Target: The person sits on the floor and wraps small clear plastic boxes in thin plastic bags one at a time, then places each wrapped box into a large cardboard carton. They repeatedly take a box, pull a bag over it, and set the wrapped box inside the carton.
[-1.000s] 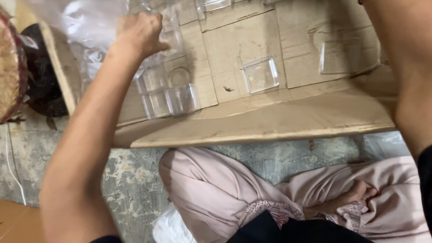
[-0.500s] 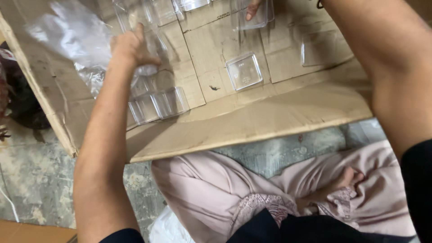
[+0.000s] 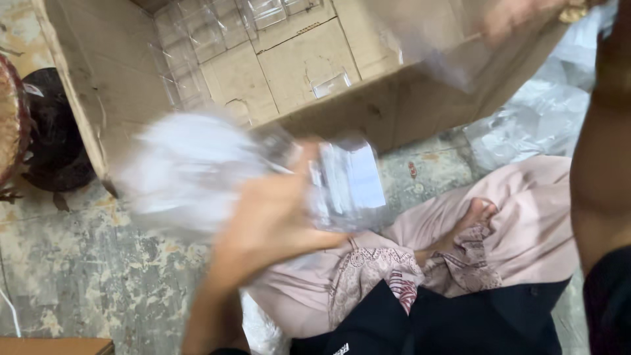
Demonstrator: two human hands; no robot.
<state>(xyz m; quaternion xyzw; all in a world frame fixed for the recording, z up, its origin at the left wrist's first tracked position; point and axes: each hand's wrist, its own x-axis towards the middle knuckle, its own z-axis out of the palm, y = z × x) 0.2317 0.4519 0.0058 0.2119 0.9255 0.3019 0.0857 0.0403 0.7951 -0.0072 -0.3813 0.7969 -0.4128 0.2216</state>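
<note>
My left hand (image 3: 273, 217) is raised over my lap and grips a stack of clear plastic containers (image 3: 348, 184) that sits in a crumpled clear plastic bag (image 3: 190, 171); all of it is blurred by motion. My right hand (image 3: 519, 16) is at the top right edge, over the cardboard box (image 3: 394, 112), fingers closed on a sheet of clear plastic film (image 3: 434, 46). Inside the box lie more clear plastic containers (image 3: 197, 39) along the far left and one small one (image 3: 330, 85) on the bottom flaps.
I sit cross-legged on a worn stone floor (image 3: 98, 276), with pink trousers (image 3: 526, 223) and a bare foot (image 3: 473, 220) showing. More crumpled clear plastic (image 3: 526, 125) lies right of the box. A dark round object (image 3: 56, 131) sits at the left.
My left hand has pulled back from inside the box to above my lap, bringing the bagged containers with it. The view has swung, so the box now sits higher in the picture.
</note>
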